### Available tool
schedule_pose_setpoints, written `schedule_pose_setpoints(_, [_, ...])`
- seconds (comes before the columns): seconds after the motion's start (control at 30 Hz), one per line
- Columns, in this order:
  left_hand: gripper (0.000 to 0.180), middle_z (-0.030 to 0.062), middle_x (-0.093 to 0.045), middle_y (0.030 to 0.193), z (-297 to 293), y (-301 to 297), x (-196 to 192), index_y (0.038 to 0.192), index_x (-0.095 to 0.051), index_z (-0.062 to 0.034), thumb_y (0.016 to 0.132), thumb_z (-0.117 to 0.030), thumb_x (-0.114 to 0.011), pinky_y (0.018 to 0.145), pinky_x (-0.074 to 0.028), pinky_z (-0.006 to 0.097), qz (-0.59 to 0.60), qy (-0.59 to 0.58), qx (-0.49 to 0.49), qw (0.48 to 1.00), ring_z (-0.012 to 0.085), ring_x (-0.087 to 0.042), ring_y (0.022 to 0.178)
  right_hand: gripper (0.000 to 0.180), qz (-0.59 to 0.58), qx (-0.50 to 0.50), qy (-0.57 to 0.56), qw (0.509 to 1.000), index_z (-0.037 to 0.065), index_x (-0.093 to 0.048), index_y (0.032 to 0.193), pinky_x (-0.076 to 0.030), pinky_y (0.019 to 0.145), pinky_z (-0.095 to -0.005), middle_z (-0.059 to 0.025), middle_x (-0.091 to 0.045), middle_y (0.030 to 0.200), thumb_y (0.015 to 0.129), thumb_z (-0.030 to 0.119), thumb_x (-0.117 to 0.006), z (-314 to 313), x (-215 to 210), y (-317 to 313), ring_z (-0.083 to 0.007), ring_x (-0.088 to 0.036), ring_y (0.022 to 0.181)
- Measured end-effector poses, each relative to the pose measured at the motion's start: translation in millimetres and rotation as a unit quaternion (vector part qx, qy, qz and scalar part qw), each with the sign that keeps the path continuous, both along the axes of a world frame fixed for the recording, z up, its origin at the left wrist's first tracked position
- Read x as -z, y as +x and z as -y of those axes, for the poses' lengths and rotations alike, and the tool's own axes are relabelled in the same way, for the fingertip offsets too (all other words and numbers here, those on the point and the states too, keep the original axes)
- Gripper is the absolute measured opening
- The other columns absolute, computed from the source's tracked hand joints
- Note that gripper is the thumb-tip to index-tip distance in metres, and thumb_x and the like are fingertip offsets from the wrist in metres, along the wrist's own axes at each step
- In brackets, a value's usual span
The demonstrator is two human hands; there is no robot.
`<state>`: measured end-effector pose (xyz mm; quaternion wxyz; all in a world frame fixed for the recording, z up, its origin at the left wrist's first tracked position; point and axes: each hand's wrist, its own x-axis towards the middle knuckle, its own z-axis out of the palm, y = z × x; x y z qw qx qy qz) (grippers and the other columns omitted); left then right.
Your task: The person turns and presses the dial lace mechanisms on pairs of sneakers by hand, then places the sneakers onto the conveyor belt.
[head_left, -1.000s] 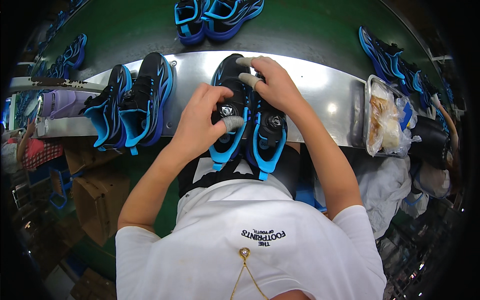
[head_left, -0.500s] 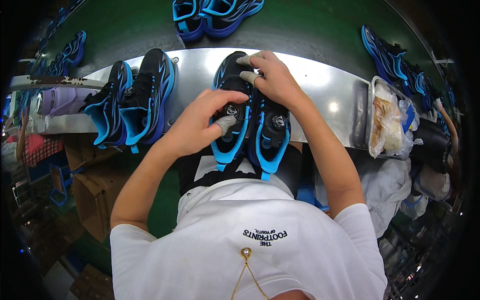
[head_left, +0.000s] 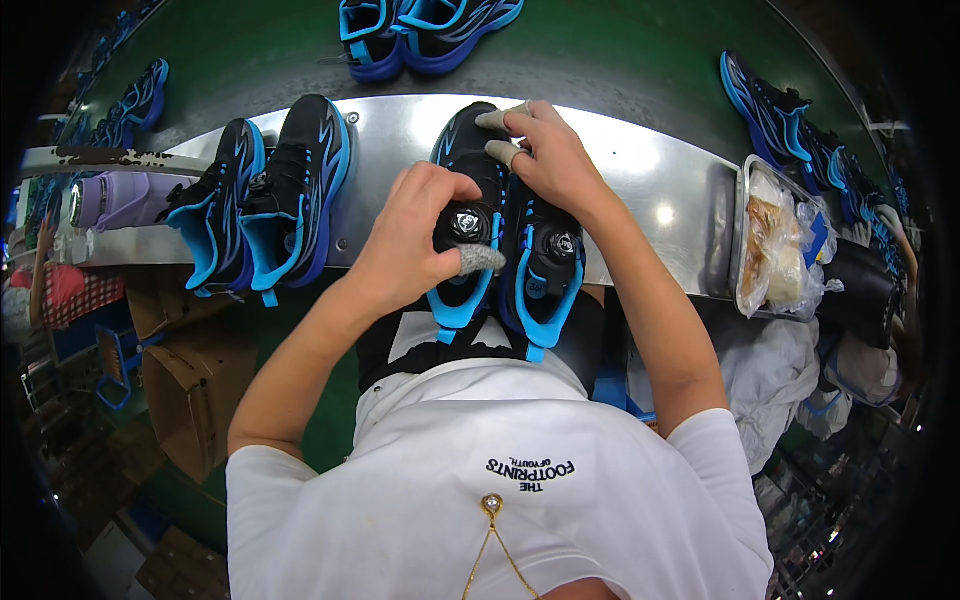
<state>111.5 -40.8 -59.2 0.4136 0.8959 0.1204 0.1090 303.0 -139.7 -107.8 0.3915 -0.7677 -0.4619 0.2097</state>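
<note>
Left hand [head_left: 405, 240] is over the left shoe [head_left: 465, 155] of a black-and-blue pair, thumb and index bent and parted around its round dial [head_left: 468, 224]. Grey wrap on that thumb, which reaches over the shoe just bodyward of the dial. Can't tell from my feed whether it actually grips the shoe. Right hand [head_left: 555, 160], ahead and right of the left one, has two digits in pale wraps at the toe of the same shoe; fingers bent, can't tell if they're clamped. Right shoe [head_left: 537, 220] is partly under my right hand, next to its mate; toes over the metal desk [head_left: 390, 130], heels toward the lap. Left of my left hand I've got another pair [head_left: 305, 190], then a purple bottle [head_left: 137, 200] on its side. Right of my right hand: metal tray [head_left: 740, 235] with bagged items [head_left: 775, 245]. Beyond both hands: third pair [head_left: 430, 40] on a green surface [head_left: 620, 50].
</note>
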Motion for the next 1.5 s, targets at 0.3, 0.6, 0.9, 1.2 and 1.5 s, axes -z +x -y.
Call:
schedule_pose_setpoints(0.3, [0.04,0.0065,-0.066,0.111,-31.4,-1.4,14.3,0.121,-0.065,-0.0059,0.081,-0.012,-0.069,0.097,-0.042,0.032,-0.006,-0.132,0.169,0.977,0.0226,-0.056,0.106,0.033,-0.007,0.002,-0.002,1.0,0.012,-0.069,0.118,-0.05,0.087,-0.0379,-0.0154,-0.058,0.111,0.085,0.016,-0.07,0.2,-1.0,-1.4,-0.0305,-0.061,0.096])
schedule_pose_setpoints(0.6, [0.069,0.0095,-0.052,0.141,-30.4,-24.8,13.3,0.137,-0.053,-0.0098,0.075,-0.024,-0.08,0.108,-0.037,0.039,-0.026,-0.111,0.079,0.99,0.0265,-0.048,0.129,0.032,-0.094,0.142,0.061,0.983,0.009,-0.065,0.122,-0.05,0.081,-0.0317,-0.0117,-0.064,0.099,0.091,0.016,-0.063,76.3,5.9,3.2,-0.0212,-0.063,0.089])
schedule_pose_setpoints(0.9, [0.078,0.0236,-0.034,0.151,14.7,10.7,45.3,0.15,-0.031,-0.0066,0.074,0.001,-0.048,0.118,-0.022,0.045,0.054,-0.1,-0.02,0.993,0.0425,-0.027,0.143,0.048,-0.131,0.241,0.078,0.959,-0.006,-0.043,0.141,-0.046,0.092,-0.0317,-0.0183,-0.054,0.128,0.105,0.026,-0.04,116.3,53.0,-28.1,-0.0209,-0.058,0.105])
schedule_pose_setpoints(1.2, [0.04,0.0112,-0.06,0.13,-56.6,179.3,6.8,0.132,-0.056,-0.0024,0.094,-0.013,-0.058,0.098,-0.044,0.03,0.153,-0.173,-0.127,0.965,0.0196,-0.057,0.115,0.045,-0.189,0.234,0.181,0.936,0.008,-0.048,0.141,-0.056,0.07,-0.0274,-0.007,-0.063,0.115,0.105,0.035,-0.044,42.3,-22.2,92.3,-0.0122,-0.062,0.087])
schedule_pose_setpoints(1.5, [0.038,0.0212,-0.065,0.113,2.5,54.3,23.8,0.114,-0.064,-0.0038,0.078,-0.011,-0.068,0.093,-0.05,0.041,-0.108,-0.132,0.19,0.967,0.0348,-0.063,0.106,0.055,-0.266,-0.09,-0.017,0.96,0.012,-0.032,0.153,-0.054,0.07,-0.0259,-0.0077,-0.059,0.118,0.103,0.031,-0.047,85.6,-69.4,-32.3,-0.0127,-0.058,0.08])
